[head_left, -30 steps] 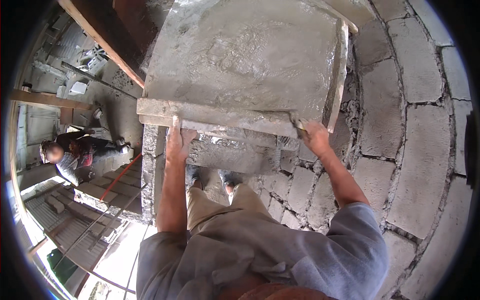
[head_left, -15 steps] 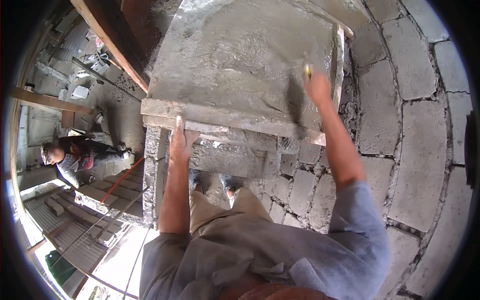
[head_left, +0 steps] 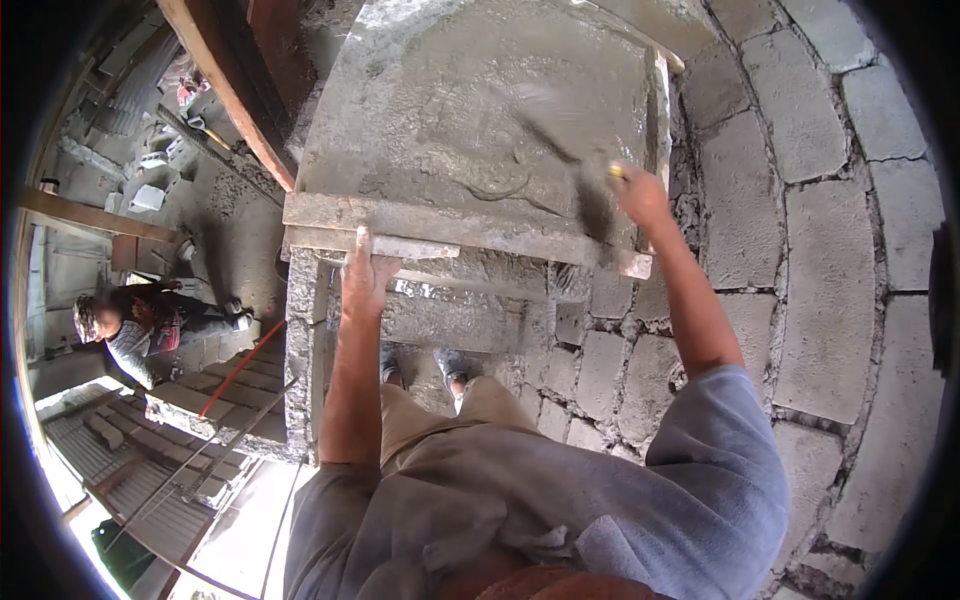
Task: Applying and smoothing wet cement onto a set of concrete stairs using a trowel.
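Wet grey concrete [head_left: 420, 130] fills a slab form in front of me, with a curved ridge on its surface near the front edge. My right hand [head_left: 643, 200] is closed round a trowel [head_left: 616, 171] with a yellow-ended handle, over the right side of the slab. Its dark blade is smeared by motion, and a shadow falls beside it. My left hand [head_left: 366, 282] grips the front wooden board [head_left: 470, 232] of the form at its left part, one digit stretched up against the board's face; the other fingers are partly hidden.
A block wall [head_left: 740, 200] rises close on the right. At left, a person [head_left: 160, 320] stands on a lower level near a red bar [head_left: 243, 368]. A wooden post [head_left: 225, 90] leans by the slab's left edge. Steel rods [head_left: 215, 440] stick out at lower left.
My right hand has drawn the trowel slightly nearer to me, and the blade shows as a dark streak. A curved ridge now marks the concrete. The left hand stays on the board.
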Tool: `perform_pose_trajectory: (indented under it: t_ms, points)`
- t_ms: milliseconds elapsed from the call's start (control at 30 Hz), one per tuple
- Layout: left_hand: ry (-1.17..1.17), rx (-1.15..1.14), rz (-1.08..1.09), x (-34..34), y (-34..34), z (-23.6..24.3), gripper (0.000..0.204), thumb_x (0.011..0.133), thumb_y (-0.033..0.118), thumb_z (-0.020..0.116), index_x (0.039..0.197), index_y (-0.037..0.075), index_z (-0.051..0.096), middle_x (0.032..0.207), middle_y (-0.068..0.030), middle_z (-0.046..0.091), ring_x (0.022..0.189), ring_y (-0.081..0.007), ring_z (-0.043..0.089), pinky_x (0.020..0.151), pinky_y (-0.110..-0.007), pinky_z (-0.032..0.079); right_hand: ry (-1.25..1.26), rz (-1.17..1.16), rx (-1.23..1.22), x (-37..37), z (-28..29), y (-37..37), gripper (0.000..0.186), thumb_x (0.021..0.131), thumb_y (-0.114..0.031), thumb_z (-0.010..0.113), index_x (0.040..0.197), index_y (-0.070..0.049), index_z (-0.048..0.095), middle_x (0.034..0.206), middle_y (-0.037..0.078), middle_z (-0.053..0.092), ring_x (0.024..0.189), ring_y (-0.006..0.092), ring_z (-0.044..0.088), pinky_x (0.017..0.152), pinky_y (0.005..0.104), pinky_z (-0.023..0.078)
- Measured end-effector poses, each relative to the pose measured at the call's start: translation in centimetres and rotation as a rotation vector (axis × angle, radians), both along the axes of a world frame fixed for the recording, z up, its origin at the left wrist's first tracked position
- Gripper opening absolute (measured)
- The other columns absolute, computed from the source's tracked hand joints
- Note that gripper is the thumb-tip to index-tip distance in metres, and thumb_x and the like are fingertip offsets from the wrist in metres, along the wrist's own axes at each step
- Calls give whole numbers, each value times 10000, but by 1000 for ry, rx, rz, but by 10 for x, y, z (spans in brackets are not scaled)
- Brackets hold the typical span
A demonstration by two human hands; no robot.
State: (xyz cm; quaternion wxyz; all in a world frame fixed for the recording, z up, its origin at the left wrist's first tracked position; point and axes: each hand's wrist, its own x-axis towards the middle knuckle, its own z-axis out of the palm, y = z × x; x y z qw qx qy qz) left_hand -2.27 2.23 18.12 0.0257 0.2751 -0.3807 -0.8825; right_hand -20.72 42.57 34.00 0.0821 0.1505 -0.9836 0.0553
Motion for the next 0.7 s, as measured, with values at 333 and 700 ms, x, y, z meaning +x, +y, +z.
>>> perform_pose_trajectory:
  t_ms: [333, 700]
  points:
    - [89, -634, -104, 7, -6, -5, 532, 850, 389, 659, 1003, -110, 558, 788, -135, 638, 703, -173, 635, 661, -306, 549, -462, 4, 91, 52, -30, -72, 342, 861, -362, 558, 968, -42, 618, 881, 253, 630, 848, 427, 602, 744, 484, 474]
    - [108, -168, 3, 10, -6, 4, 672, 838, 364, 678, 1233, -114, 418, 874, -187, 614, 763, -259, 646, 703, -356, 569, -581, 536, 236, -26, -1, -153, 339, 829, -381, 615, 962, -70, 604, 841, 199, 640, 772, 384, 611, 683, 459, 469]
